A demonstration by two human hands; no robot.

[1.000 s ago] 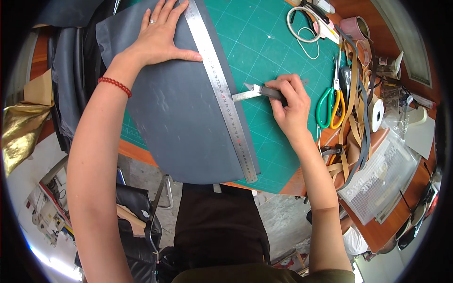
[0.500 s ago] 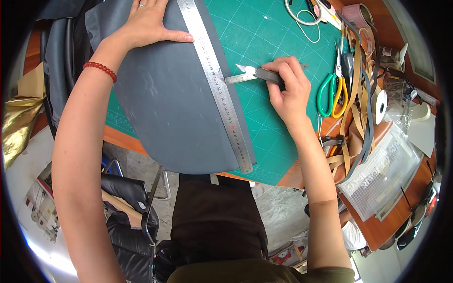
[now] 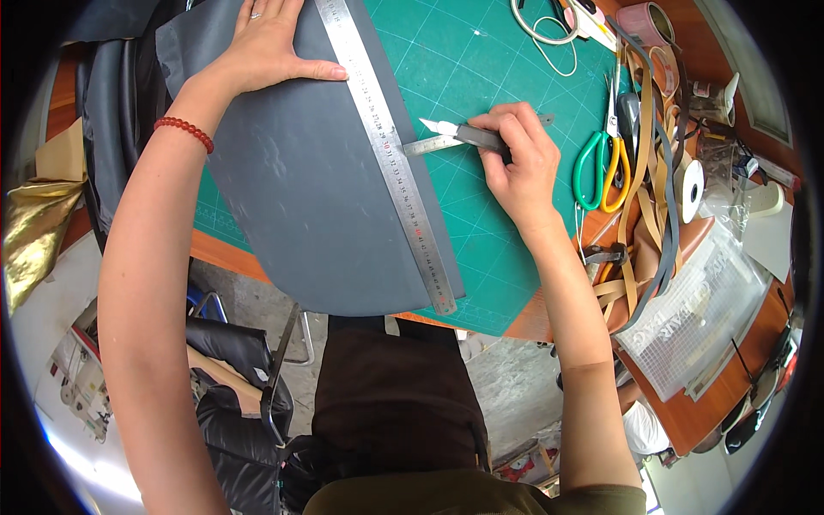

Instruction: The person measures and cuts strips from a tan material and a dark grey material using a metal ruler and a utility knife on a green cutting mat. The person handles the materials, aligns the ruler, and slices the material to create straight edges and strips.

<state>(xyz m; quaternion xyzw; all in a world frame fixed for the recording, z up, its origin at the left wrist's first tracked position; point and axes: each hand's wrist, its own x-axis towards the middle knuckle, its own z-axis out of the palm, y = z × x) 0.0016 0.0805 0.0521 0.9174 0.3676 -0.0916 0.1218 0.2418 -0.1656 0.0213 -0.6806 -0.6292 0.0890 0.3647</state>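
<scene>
A dark grey sheet of leather-like material (image 3: 292, 189) lies on a green cutting mat (image 3: 506, 266). Along its right side runs a long steel ruler (image 3: 395, 163), leaving a narrow grey strip beyond it. My left hand (image 3: 270, 51) is spread flat on the sheet, its thumb tip at the long ruler's left edge. In my right hand (image 3: 522, 159) are a craft knife (image 3: 481, 136), its pale blade pointing left, and a short steel ruler (image 3: 429, 144). The short ruler crosses the strip, its left end at the long ruler's edge. The knife blade is above the strip's outer edge.
Green-and-yellow-handled scissors (image 3: 605, 172) lie right of my right hand. Beyond are tan straps (image 3: 650, 206), a white spool (image 3: 689, 190) and a clear plastic bag (image 3: 695, 309). White cord (image 3: 549, 39) lies on the mat's far side. A black chair (image 3: 227, 378) stands below the table.
The knife and short ruler have shifted slightly left with my right hand. My left hand stays spread on the sheet, and the view has moved a little.
</scene>
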